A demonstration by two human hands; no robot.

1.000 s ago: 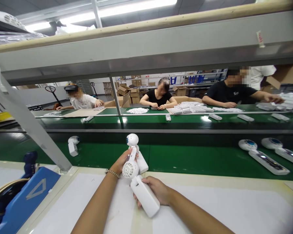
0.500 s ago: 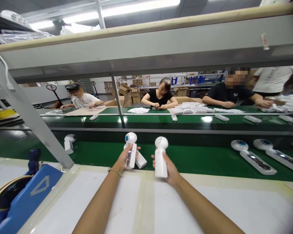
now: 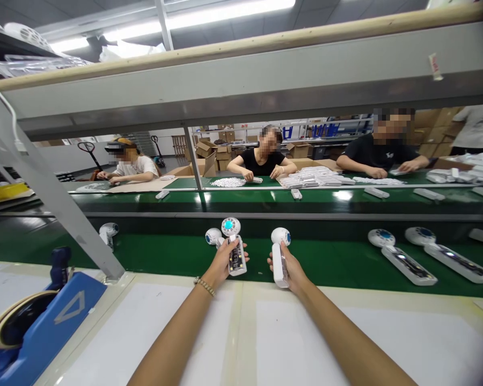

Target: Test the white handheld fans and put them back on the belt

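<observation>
My left hand (image 3: 221, 263) grips a white handheld fan (image 3: 237, 256) upright, its round head lit turquoise at the centre and the circuit inside its handle showing. Just behind that hand, another white fan (image 3: 213, 236) is on the green belt, its handle mostly hidden. To the right, my right hand (image 3: 292, 264) is closed around a second held fan (image 3: 279, 266). Its white casing faces me side-on, and the blue centre of its head points right. Both hands are above the near edge of the green belt (image 3: 330, 262).
Two fans with exposed circuits (image 3: 406, 264) lie on the belt at right; another fan (image 3: 109, 231) is behind the slanted post (image 3: 64, 203). A blue tape dispenser (image 3: 52, 327) stands at left. Co-workers sit beyond the far belt (image 3: 249, 199). A shelf beam (image 3: 241, 86) crosses overhead.
Both hands have moved right. The left fan has turned to show its lit face and circuit; the right one has rotated from its back to its side. Fans on the near belt have shifted left.
</observation>
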